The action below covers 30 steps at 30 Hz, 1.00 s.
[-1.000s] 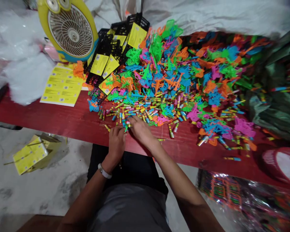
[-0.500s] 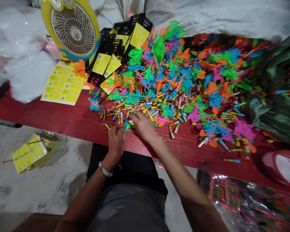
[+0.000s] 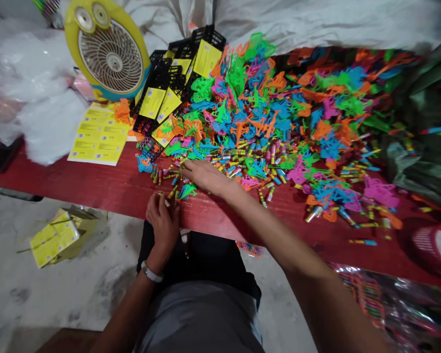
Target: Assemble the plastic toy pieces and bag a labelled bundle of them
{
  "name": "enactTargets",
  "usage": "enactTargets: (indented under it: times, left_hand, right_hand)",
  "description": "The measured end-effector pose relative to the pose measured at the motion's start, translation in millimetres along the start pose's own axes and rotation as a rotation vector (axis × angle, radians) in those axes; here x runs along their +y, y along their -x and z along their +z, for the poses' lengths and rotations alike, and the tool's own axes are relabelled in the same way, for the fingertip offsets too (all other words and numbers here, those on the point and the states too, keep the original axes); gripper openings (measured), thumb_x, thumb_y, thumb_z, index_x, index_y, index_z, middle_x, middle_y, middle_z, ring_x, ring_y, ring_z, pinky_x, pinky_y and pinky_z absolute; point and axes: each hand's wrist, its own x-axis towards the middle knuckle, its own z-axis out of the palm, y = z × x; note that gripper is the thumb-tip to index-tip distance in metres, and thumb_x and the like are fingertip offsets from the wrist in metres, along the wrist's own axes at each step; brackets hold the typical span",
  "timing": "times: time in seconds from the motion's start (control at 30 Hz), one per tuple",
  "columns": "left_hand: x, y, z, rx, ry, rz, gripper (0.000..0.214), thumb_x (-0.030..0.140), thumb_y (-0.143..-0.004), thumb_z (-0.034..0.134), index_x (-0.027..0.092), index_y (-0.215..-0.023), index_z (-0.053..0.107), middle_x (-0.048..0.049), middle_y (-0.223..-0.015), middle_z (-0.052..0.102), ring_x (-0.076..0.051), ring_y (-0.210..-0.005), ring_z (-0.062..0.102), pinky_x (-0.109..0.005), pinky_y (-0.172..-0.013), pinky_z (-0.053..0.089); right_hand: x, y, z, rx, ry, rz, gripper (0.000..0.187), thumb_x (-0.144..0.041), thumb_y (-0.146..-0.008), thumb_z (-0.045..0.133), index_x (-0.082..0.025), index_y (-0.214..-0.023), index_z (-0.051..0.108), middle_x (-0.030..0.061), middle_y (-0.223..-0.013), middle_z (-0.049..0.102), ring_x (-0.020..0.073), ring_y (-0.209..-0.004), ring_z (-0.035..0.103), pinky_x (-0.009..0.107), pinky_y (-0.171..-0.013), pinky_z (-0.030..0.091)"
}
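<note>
A big heap of small bright plastic toy pieces [image 3: 279, 113] in green, blue, orange and pink covers the red table [image 3: 95, 184]. Short coloured tubes [image 3: 220, 164] lie scattered along the heap's near edge. My right hand [image 3: 202, 175] lies among these tubes with its fingers stretched out flat. At the table's front edge my left hand [image 3: 162, 218] is curled around a few of the small tubes. A white band sits on my left wrist.
A yellow desk fan [image 3: 108, 51] stands at the back left beside black baskets with yellow labels [image 3: 169, 83]. Yellow label sheets [image 3: 97, 137] lie on the table. A pink basket [image 3: 431, 247] sits at the right edge. A yellow packet [image 3: 53, 240] lies on the floor.
My right hand has reached left and forward into the tubes and flattened out. My left hand has drawn back a little toward the table's edge.
</note>
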Motion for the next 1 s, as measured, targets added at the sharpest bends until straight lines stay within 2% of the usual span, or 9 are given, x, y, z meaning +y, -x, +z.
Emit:
enactTargets:
  times: [0.17,0.3,0.47,0.57,0.63,0.73,0.83,0.9,1.0]
  left_hand:
    - [-7.0,-4.4,8.7,-0.164,-0.107,0.011,0.064,0.045,-0.101,0.048,0.007,-0.153,0.04,-0.0282,-0.16,0.037,-0.037,-0.154,0.03,-0.06,-0.122,0.027]
    - [-2.6,-13.6,21.1,-0.221,-0.066,0.034,0.058,0.036,-0.104,0.041,0.005,-0.152,0.041,-0.0267,-0.161,0.035,-0.034,-0.157,0.023,-0.059,-0.125,0.024]
    - [7.8,-19.6,38.4,-0.27,0.073,0.116,0.055,0.023,-0.103,0.036,0.006,-0.155,0.036,-0.0238,-0.165,0.03,-0.03,-0.159,0.014,-0.056,-0.128,0.02]
    - [15.3,-23.2,45.7,-0.276,0.161,0.151,0.057,0.023,-0.102,0.036,0.007,-0.157,0.031,-0.0227,-0.167,0.025,-0.029,-0.159,0.01,-0.056,-0.129,0.016]
    - [20.2,-26.2,49.1,-0.275,0.209,0.154,0.059,0.027,-0.103,0.037,0.008,-0.158,0.029,-0.0229,-0.168,0.022,-0.029,-0.16,0.01,-0.055,-0.129,0.015]
    - [26.4,-28.7,52.7,-0.274,0.251,0.166,0.06,0.032,-0.103,0.039,0.01,-0.158,0.029,-0.0229,-0.169,0.018,-0.029,-0.16,0.009,-0.055,-0.129,0.014]
    - [30.8,-26.1,52.7,-0.248,0.239,0.169,0.062,0.035,-0.102,0.045,0.011,-0.157,0.032,-0.0228,-0.169,0.016,-0.032,-0.16,0.005,-0.058,-0.129,0.012]
    - [33.4,-21.4,49.8,-0.213,0.233,0.175,0.062,0.034,-0.101,0.048,0.012,-0.156,0.033,-0.0218,-0.17,0.017,-0.032,-0.16,0.003,-0.059,-0.129,0.012]
    - [40.1,-10.8,42.3,-0.16,0.23,0.232,0.055,0.029,-0.101,0.049,0.015,-0.153,0.039,-0.0205,-0.167,0.026,-0.03,-0.16,0.008,-0.059,-0.128,0.017]
  right_hand:
    - [1.2,-1.4,-13.2,0.065,-0.048,-0.006,0.029,-0.022,-0.107,0.04,-0.021,-0.125,0.062,0.0086,-0.115,0.063,0.0191,-0.089,0.057,0.029,-0.071,0.035]
    - [-3.9,29.8,-2.5,0.255,-0.212,0.053,0.031,-0.014,-0.099,0.044,-0.018,-0.125,0.062,0.0118,-0.115,0.067,0.0213,-0.096,0.062,0.03,-0.075,0.044]
    - [0.8,138.7,23.5,0.797,-0.38,0.511,0.024,-0.025,-0.094,0.052,-0.024,-0.113,0.067,0.0078,-0.106,0.073,0.0219,-0.099,0.068,0.037,-0.089,0.053]
    - [21.0,216.0,21.5,1.038,-0.207,0.869,0.025,-0.03,-0.093,0.052,-0.021,-0.108,0.069,0.0106,-0.097,0.072,0.0252,-0.091,0.067,0.044,-0.084,0.054]
    - [34.1,254.6,16.3,1.115,0.004,1.058,0.025,-0.034,-0.09,0.057,-0.019,-0.102,0.073,0.013,-0.096,0.071,0.0275,-0.093,0.065,0.046,-0.086,0.053]
    - [38.5,275.9,16.8,0.957,0.097,1.005,0.027,-0.03,-0.091,0.054,-0.02,-0.105,0.075,0.0135,-0.097,0.069,0.027,-0.094,0.064,0.044,-0.085,0.053]
    - [25.7,258.7,29.5,0.555,-0.034,0.769,0.036,-0.019,-0.092,0.046,-0.026,-0.114,0.074,0.0108,-0.109,0.067,0.0227,-0.09,0.064,0.033,-0.068,0.052]
    - [16.8,238.9,38.5,0.359,-0.09,0.667,0.034,-0.02,-0.093,0.049,-0.029,-0.116,0.074,0.0092,-0.118,0.066,0.0219,-0.089,0.064,0.028,-0.063,0.048]
    - [13.7,214.2,46.1,0.368,-0.162,0.607,0.03,-0.02,-0.095,0.049,-0.026,-0.114,0.071,0.0097,-0.117,0.066,0.0235,-0.095,0.065,0.03,-0.069,0.051]
